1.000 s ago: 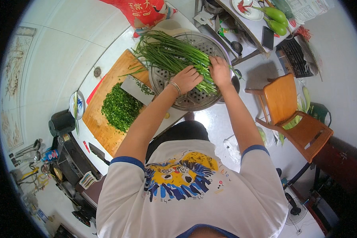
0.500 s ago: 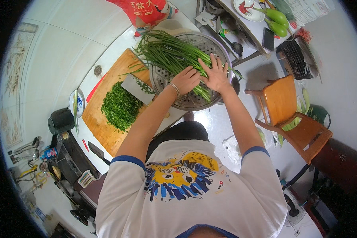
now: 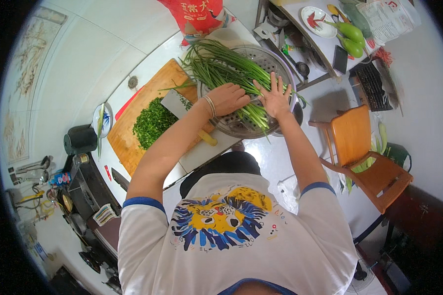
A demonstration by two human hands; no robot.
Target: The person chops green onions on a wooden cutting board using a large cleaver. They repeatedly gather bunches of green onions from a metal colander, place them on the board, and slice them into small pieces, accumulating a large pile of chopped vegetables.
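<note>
A bunch of long garlic chives [image 3: 220,61] lies across a round perforated metal tray [image 3: 236,129]. My left hand [image 3: 227,100] is closed around some of the stalks near the tray's middle. To its right, my right hand [image 3: 275,100] rests on the pale stalk ends with its fingers spread. Left of the tray is a wooden cutting board [image 3: 125,132] with a heap of finely chopped greens [image 3: 152,123]. A cleaver [image 3: 174,102] lies on the board, its blade dotted with green bits; my left forearm covers part of it, and its yellow handle shows beyond.
A red bag [image 3: 194,17] stands behind the tray. At the far right, a table [image 3: 300,14] holds a plate [image 3: 320,30], green eggplants [image 3: 350,34] and a phone [image 3: 340,59]. A wooden chair [image 3: 350,132] is at the right. A black-handled knife [image 3: 119,179] lies left of my arm.
My right hand has moved slightly away from the left one and its fingers spread wider over the stalk ends. The view has shifted, so the cleaver's yellow handle now shows more.
</note>
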